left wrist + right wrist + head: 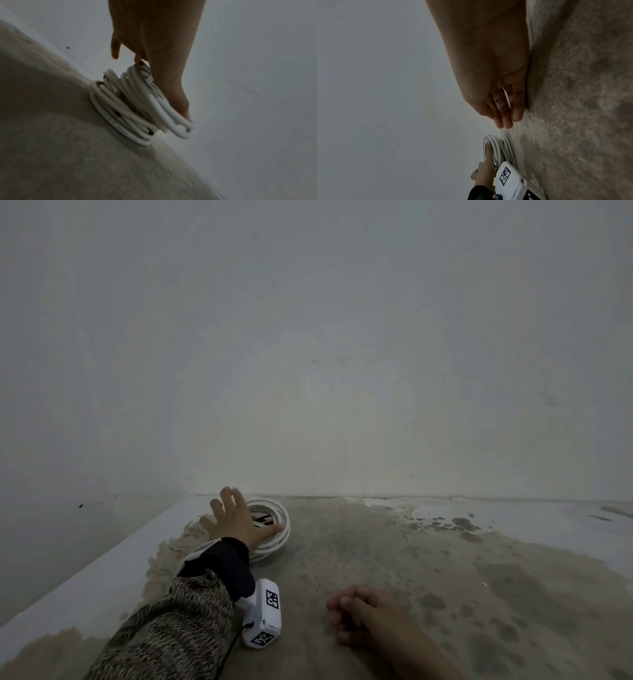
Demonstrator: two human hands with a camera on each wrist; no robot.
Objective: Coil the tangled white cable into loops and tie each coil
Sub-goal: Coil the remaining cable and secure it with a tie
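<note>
Left hand (236, 520) sits flat over the coiled white cable (274, 534), fingers spread and straight, thumb lying across the top loops; not gripping. Coil lies directly under the palm on the worn tabletop (394, 559), close to the wall (342, 337). Right hand (359, 616) rests on the tabletop well apart from the coil, fingers loosely curled, holding nothing.

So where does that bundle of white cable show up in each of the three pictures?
Head view: the coiled white cable lies on the floor by the wall, lower centre-left, under the left hand.
Left wrist view: it fills the centre, the hand's palm and thumb against it.
Right wrist view: it sits small near the bottom centre, beyond the right hand.
Shared landmark: the left hand touching the coil.
</note>
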